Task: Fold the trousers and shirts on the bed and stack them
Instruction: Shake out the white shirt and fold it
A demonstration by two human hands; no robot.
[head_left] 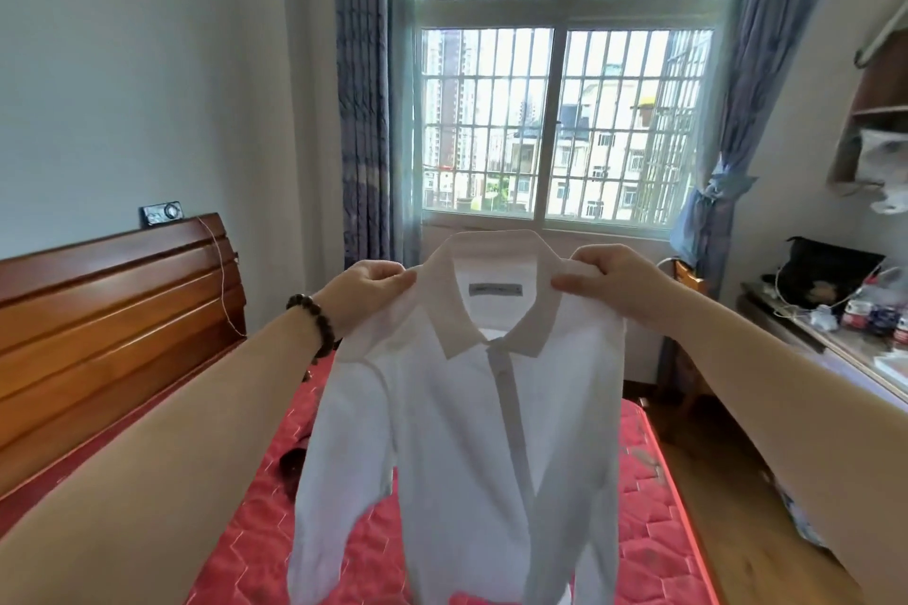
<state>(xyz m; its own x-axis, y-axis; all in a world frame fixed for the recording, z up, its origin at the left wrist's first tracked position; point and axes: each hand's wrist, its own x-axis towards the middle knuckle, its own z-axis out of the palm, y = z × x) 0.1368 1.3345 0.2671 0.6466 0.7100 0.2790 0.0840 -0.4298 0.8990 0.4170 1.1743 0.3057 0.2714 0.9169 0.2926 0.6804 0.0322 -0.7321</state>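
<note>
Hanging in the air above the bed [648,496], the white shirt [462,432] faces the camera with its collar up and placket roughly centred. The left hand [366,292] pinches the cloth at one shoulder seam, and the right hand [609,280] pinches the other shoulder, so the body and both sleeves dangle freely toward the red quilted mattress. A dark garment [292,459], possibly trousers, lies on the mattress behind the shirt's left sleeve. A wooden headboard [113,310] runs along the left, a barred window [555,113] stands ahead, and a cluttered desk [835,344] sits to the right.

The likely risk comes when laying it down: the sleeves hang unevenly and could bunch beneath the body, giving a lumpy fold. Lowering it over the dark garment would tangle the two. A light pinch may also slip, letting one shoulder drop and twisting the placket off-centre.
</note>
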